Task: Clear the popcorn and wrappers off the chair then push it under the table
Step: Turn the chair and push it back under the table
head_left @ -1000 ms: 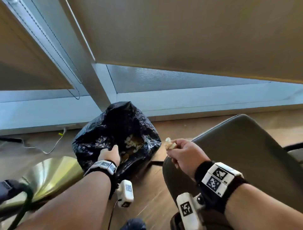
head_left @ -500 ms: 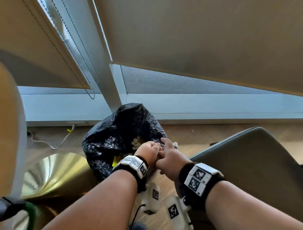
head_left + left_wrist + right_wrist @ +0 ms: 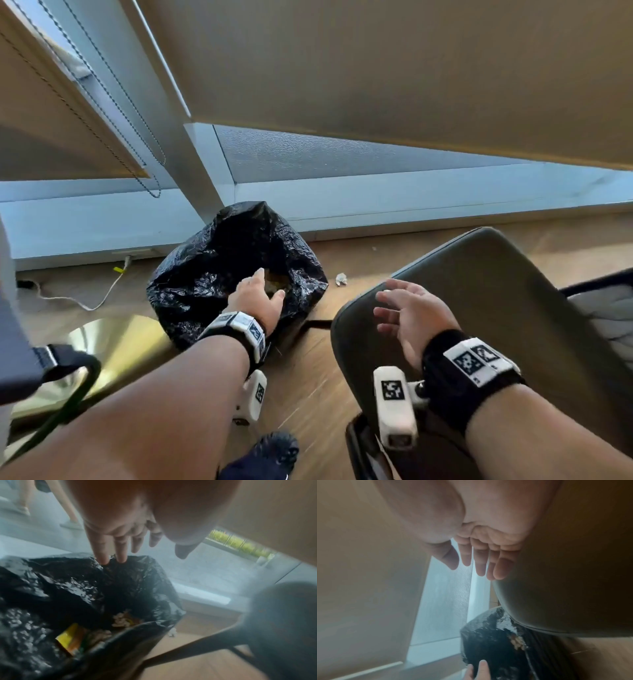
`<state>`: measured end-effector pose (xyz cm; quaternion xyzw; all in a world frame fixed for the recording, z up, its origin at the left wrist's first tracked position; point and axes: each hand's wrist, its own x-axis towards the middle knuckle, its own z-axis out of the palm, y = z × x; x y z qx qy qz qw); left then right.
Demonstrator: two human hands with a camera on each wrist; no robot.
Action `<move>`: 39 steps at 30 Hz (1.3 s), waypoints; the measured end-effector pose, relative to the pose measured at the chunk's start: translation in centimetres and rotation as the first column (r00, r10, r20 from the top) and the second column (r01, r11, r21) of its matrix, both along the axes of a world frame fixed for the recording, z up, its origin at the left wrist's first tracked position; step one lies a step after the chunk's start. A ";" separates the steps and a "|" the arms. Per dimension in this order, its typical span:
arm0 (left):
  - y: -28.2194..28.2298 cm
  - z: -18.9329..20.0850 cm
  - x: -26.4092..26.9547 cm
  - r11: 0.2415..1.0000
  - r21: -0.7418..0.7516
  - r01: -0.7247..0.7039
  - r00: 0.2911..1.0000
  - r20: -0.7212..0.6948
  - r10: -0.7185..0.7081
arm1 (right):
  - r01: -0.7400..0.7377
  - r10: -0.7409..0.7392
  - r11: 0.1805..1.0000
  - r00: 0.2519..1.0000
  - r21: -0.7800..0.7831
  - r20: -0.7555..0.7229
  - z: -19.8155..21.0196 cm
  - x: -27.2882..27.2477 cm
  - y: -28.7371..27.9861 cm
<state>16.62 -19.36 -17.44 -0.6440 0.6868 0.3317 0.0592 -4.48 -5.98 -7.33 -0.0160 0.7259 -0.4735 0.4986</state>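
Wood floor (image 3: 308,383) by the window | black bag (image 3: 212,274) stands beside chair (image 3: 496,308), popcorn (image 3: 121,620) inside | my left hand (image 3: 260,301) spread over the bag mouth, holding nothing | my right hand (image 3: 411,315) spread above the chair seat, empty | risk I see: a foil scrap (image 3: 341,279) beside the bag gets forgotten; pushing the chair could tip the bag.

right hand (image 3: 412,317) emptied, withdrawn over chair (image 3: 513,308)

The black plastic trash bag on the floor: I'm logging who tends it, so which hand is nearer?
Left. The left hand reaches over the black plastic trash bag mouth; the right hand hovers open above the grey chair seat beside it.
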 end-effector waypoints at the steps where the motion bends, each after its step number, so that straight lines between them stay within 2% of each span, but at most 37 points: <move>1: 0.9 1.0 -0.3 0.999 -0.025 -0.024 0.998 -0.056 0.022 | 0.040 -0.040 0.999 0.999 -0.026 0.015 1.2 0.0 0.6; 4: 3.2 5.8 -1.6 0.997 -0.043 -0.066 0.971 -0.233 0.055 | 0.100 -0.099 0.990 0.995 -0.100 0.016 5.6 -0.3 2.3; 9: 8.3 16.2 -4.6 0.999 -0.018 0.028 0.903 -0.429 -0.033 | -0.047 0.030 0.993 0.988 -0.111 -0.150 12.2 -1.5 6.9; 13: 15.1 22.4 -5.3 0.980 -0.078 0.183 0.865 -0.460 -0.198 | -0.062 0.045 0.996 0.969 -0.064 -0.244 16.0 -3.5 12.9; 15: 19.5 24.9 -5.4 0.936 -0.118 0.330 0.857 -0.378 -0.350 | -0.036 0.026 0.999 0.968 -0.037 -0.250 17.3 -4.2 16.5; 17: 24.1 26.6 -5.7 0.863 -0.088 0.497 0.819 -0.282 -0.500 | 0.013 -0.020 0.999 0.976 -0.032 -0.219 18.7 -4.6 20.0; 20: 29.9 27.2 -5.7 0.749 0.028 0.662 0.744 -0.146 -0.652 | 0.030 -0.033 0.999 0.980 -0.017 -0.195 19.9 -4.9 25.1; 22: 33.1 27.1 -5.6 0.666 0.085 0.741 0.671 -0.061 -0.739 | -0.061 0.083 0.995 0.950 0.083 -0.300 21.0 -5.3 28.4; 24: 36.0 26.7 -5.4 0.533 0.117 0.838 0.534 0.027 -0.845 | -0.152 0.256 0.954 0.861 0.258 -0.439 21.5 -5.9 31.7; 26: 38.6 26.1 -5.1 0.385 0.149 0.911 0.371 0.111 -0.922 | -0.161 0.370 0.896 0.785 0.413 -0.497 21.5 -6.7 35.2; 28: 40.4 25.2 -4.7 0.321 0.171 0.931 0.294 0.166 -0.941 | -0.139 0.410 0.856 0.769 0.497 -0.490 20.8 -7.0 38.6; 29: 40.7 24.8 -4.6 0.324 0.161 0.932 0.295 0.181 -0.938 | -0.132 0.422 0.842 0.766 0.524 -0.485 20.3 -7.1 40.0; 32: 40.7 24.7 -4.5 0.388 0.159 0.908 0.359 0.185 -0.915 | -0.128 0.459 0.798 0.762 0.588 -0.457 18.9 -6.5 43.2; 34: 40.8 24.6 -4.8 0.398 0.158 0.903 0.365 0.203 -0.909 | -0.128 0.497 0.754 0.752 0.644 -0.433 17.7 -6.5 45.0; 39: 41.8 24.3 -5.6 0.436 0.099 0.894 0.392 0.297 -0.871 | -0.132 0.706 0.527 0.618 0.840 -0.346 16.1 -8.2 47.9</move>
